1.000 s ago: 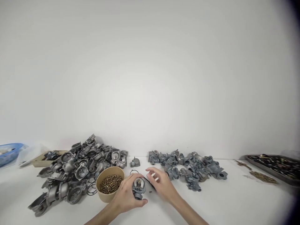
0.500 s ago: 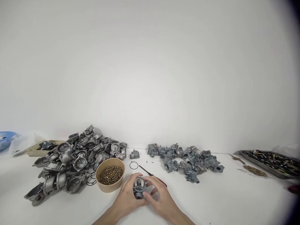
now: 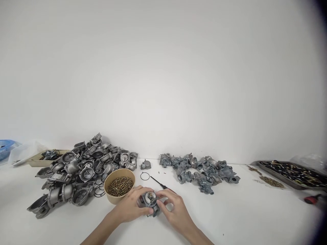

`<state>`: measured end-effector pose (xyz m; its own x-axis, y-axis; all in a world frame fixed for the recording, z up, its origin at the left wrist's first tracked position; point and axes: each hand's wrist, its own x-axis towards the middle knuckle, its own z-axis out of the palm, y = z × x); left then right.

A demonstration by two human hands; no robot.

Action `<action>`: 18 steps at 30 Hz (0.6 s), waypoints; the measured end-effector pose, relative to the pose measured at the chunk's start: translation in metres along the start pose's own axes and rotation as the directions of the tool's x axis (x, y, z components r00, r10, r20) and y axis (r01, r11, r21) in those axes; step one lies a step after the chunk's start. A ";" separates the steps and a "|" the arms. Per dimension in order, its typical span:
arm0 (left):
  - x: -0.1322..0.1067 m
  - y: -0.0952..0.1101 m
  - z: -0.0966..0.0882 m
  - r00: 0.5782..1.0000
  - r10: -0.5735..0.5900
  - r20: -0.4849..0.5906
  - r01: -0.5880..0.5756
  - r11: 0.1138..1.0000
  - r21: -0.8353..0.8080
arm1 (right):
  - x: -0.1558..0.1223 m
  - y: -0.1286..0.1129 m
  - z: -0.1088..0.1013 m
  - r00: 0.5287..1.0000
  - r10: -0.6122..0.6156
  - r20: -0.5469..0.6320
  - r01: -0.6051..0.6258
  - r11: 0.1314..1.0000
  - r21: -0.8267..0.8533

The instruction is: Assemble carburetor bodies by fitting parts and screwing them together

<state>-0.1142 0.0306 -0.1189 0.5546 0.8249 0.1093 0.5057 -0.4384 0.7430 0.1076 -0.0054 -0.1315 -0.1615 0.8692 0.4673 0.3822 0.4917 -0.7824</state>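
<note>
Both hands clasp one carburetor body (image 3: 150, 201); my left hand (image 3: 133, 209) cradles it; my right hand (image 3: 175, 212) pinches its side; screw bowl (image 3: 120, 185) nearby on the surface (image 3: 242, 211).

The fingers of the left hand (image 3: 130, 208) and right hand (image 3: 176, 212) cover the sides and underside of the small metal carburettor body (image 3: 150, 201) between them, so only its top opening shows. Both forearms run off the lower edge. Just beyond the right fingers, the screwdriver (image 3: 158, 182) has its handle end hidden behind that hand. Far left of the fingers, a blue container (image 3: 4, 149) is cut by the frame edge. Far right, the tray (image 3: 293, 170) holds small parts too blurred to identify.
</note>
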 end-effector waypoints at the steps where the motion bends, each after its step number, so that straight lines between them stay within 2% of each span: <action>1: 0.000 0.001 0.001 1.000 -0.007 -0.008 0.007 1.000 0.002 | 0.000 -0.001 0.000 1.000 -0.013 -0.004 0.013 1.000 -0.013; 8: 0.001 0.007 0.010 0.994 -0.067 -0.087 0.073 0.996 0.060 | -0.003 0.000 0.003 1.000 0.007 -0.019 -0.007 0.999 -0.039; 18: -0.001 0.022 0.010 0.992 -0.047 -0.118 0.062 0.990 0.123 | -0.002 0.003 0.007 1.000 0.024 -0.020 -0.025 0.999 -0.022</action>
<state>-0.0969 0.0166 -0.1096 0.4484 0.8810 0.1509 0.6168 -0.4271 0.6612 0.1031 -0.0055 -0.1374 -0.1339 0.8796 0.4566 0.4064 0.4689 -0.7842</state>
